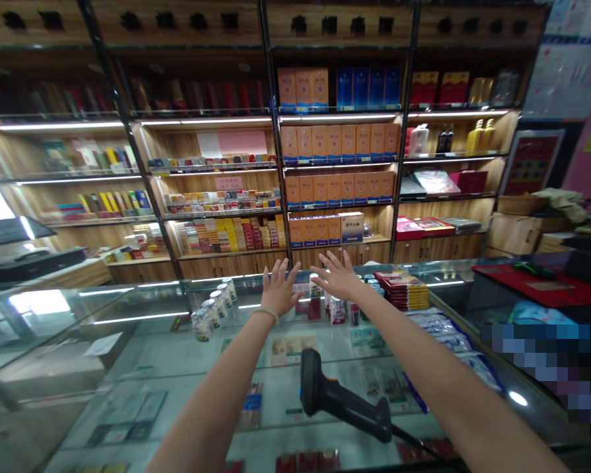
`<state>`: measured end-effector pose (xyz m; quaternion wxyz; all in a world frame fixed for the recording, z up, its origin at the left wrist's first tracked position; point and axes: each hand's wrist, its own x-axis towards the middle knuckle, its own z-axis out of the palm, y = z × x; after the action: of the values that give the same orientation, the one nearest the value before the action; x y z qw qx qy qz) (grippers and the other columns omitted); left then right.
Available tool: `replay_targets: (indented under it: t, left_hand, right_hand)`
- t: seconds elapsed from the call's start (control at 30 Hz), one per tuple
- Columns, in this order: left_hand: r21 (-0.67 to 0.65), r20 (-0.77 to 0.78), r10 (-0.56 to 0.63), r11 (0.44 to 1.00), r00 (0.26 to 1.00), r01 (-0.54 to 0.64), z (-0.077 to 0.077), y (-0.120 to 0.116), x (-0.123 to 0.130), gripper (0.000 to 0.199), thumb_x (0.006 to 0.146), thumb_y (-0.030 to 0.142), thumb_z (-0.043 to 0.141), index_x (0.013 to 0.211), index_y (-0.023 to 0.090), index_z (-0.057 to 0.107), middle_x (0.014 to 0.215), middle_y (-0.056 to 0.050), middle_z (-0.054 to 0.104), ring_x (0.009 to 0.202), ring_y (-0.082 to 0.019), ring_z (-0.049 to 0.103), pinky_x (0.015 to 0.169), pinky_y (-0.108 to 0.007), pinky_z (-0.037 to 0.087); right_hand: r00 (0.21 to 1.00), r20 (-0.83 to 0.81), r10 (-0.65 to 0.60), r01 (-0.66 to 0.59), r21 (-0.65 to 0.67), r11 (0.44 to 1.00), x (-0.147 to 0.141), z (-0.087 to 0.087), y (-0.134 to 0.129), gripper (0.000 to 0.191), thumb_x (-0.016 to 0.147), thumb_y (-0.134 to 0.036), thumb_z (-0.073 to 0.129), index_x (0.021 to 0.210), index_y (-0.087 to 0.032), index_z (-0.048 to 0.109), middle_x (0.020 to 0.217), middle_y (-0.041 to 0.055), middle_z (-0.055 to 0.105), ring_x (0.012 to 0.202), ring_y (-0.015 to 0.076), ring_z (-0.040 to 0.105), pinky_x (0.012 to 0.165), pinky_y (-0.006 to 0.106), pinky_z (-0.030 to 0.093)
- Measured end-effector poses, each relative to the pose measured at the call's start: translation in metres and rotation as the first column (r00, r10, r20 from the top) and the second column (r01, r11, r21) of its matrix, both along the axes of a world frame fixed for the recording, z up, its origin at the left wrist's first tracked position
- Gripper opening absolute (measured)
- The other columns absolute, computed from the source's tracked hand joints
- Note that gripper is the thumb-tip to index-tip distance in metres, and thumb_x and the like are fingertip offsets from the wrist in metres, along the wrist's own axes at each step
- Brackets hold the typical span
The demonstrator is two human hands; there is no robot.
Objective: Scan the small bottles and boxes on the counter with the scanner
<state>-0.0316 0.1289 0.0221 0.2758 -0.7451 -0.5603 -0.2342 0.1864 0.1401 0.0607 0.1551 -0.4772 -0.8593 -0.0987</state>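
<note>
At 12 o'clock over the glass counter [177,368], your left hand [279,289] and right hand [337,277] spread wide, gripping nothing. Clustered cans [338,312] stand at your right hand's 6 o'clock, a can row [218,303] at your left's 9.

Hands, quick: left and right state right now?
Left hand: open, spread, nothing seen in its grasp.
Right hand: open, spread, nothing seen in its grasp; contact with the cans behind it can't be told.
</note>
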Motion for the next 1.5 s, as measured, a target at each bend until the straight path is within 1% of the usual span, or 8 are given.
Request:
replay_targets:
  t: [0.2, 0.37, 0.57, 0.73, 0.9, 1.13, 1.37, 1.5]
  left_hand:
    - [0.026, -0.004, -0.002, 1.000, 1.000, 0.002, 0.012, -0.027, -0.009, 0.075, 0.084, 0.044, 0.068, 0.152, 0.030, 0.039, 0.160, -0.015, 0.035, 0.151, -0.034, 0.025, 0.122, -0.060, 0.007]
    - [0.046, -0.021, -0.034, 0.998, 0.999, 0.035, 0.016, -0.050, -0.014, 0.071, 0.087, 0.044, 0.064, 0.152, 0.032, 0.040, 0.160, -0.014, 0.034, 0.151, -0.033, 0.025, 0.122, -0.060, 0.005]
    - [0.048, -0.011, -0.018, 0.999, 1.000, 0.019, 0.020, -0.077, -0.021, 0.065, 0.089, 0.042, 0.061, 0.150, 0.030, 0.043, 0.159, -0.015, 0.035, 0.150, -0.034, 0.027, 0.122, -0.059, 0.005]
    - [0.107, 0.054, 0.009, 0.994, 0.998, -0.015, 0.022, -0.095, -0.040, 0.055, 0.092, 0.040, 0.057, 0.146, 0.030, 0.049, 0.157, -0.013, 0.040, 0.148, -0.032, 0.028, 0.123, -0.057, 0.004]
    - [0.162, 0.067, 0.073, 0.983, 0.995, -0.083, 0.022, -0.113, -0.068, 0.051, 0.094, 0.041, 0.053, 0.144, 0.029, 0.050, 0.155, -0.012, 0.042, 0.147, -0.031, 0.031, 0.123, -0.056, 0.007]
    - [0.170, 0.174, 0.166, 0.966, 0.971, -0.195, 0.013, -0.135, -0.110, 0.049, 0.094, 0.042, 0.053, 0.140, 0.027, 0.054, 0.151, -0.013, 0.045, 0.143, -0.032, 0.035, 0.122, -0.054, 0.011]
    - [0.214, 0.227, 0.246, 0.931, 0.942, -0.295, -0.003, -0.138, -0.150, 0.053, 0.092, 0.049, 0.055, 0.141, 0.028, 0.054, 0.150, -0.014, 0.044, 0.143, -0.032, 0.034, 0.121, -0.054, 0.012]
    - [0.233, 0.264, 0.286, 0.908, 0.921, -0.349, -0.013, -0.140, -0.169, 0.064, 0.089, 0.057, 0.058, 0.142, 0.024, 0.051, 0.149, -0.018, 0.043, 0.142, -0.033, 0.035, 0.121, -0.054, 0.013]
  right_hand:
    - [0.999, -0.005, 0.037, -0.037, 0.097, 0.995, -0.012, 0.002, -0.021, 0.059, 0.103, -0.059, 0.018, 0.151, -0.034, 0.041, 0.167, 0.0061, 0.019, 0.155, 0.0284, 0.008, 0.119, 0.063, -0.010]
    - [0.997, -0.013, 0.072, -0.069, 0.176, 0.982, -0.017, 0.001, -0.038, 0.055, 0.104, -0.056, 0.024, 0.149, -0.034, 0.044, 0.166, 0.0072, 0.022, 0.154, 0.0286, 0.014, 0.119, 0.065, -0.006]
    - [0.996, -0.024, 0.085, -0.080, 0.169, 0.982, -0.026, 0.004, -0.055, 0.053, 0.104, -0.053, 0.025, 0.145, -0.032, 0.050, 0.165, 0.0078, 0.026, 0.154, 0.0280, 0.016, 0.120, 0.064, -0.001]
    - [0.992, -0.052, 0.112, -0.101, 0.187, 0.977, -0.046, 0.008, -0.065, 0.051, 0.104, -0.051, 0.026, 0.142, -0.031, 0.054, 0.163, 0.0066, 0.031, 0.153, 0.0274, 0.019, 0.121, 0.059, -0.004]
    - [0.984, -0.058, 0.171, -0.156, 0.207, 0.966, -0.079, 0.006, -0.074, 0.050, 0.104, -0.050, 0.027, 0.141, -0.031, 0.055, 0.162, 0.0060, 0.034, 0.152, 0.0268, 0.021, 0.121, 0.057, -0.003]
    - [0.968, -0.062, 0.242, -0.227, 0.185, 0.956, -0.126, 0.001, -0.083, 0.051, 0.105, -0.051, 0.025, 0.140, -0.031, 0.055, 0.163, 0.0051, 0.033, 0.152, 0.0261, 0.020, 0.121, 0.057, -0.004]
    - [0.954, -0.042, 0.296, -0.286, 0.159, 0.945, -0.163, -0.005, -0.088, 0.052, 0.104, -0.052, 0.025, 0.142, -0.030, 0.054, 0.162, 0.0067, 0.034, 0.152, 0.0268, 0.021, 0.121, 0.060, 0.001]
    - [0.944, -0.032, 0.330, -0.322, 0.150, 0.935, -0.187, -0.005, -0.087, 0.051, 0.104, -0.052, 0.028, 0.144, -0.029, 0.051, 0.162, 0.0068, 0.034, 0.152, 0.0273, 0.020, 0.121, 0.061, 0.002]
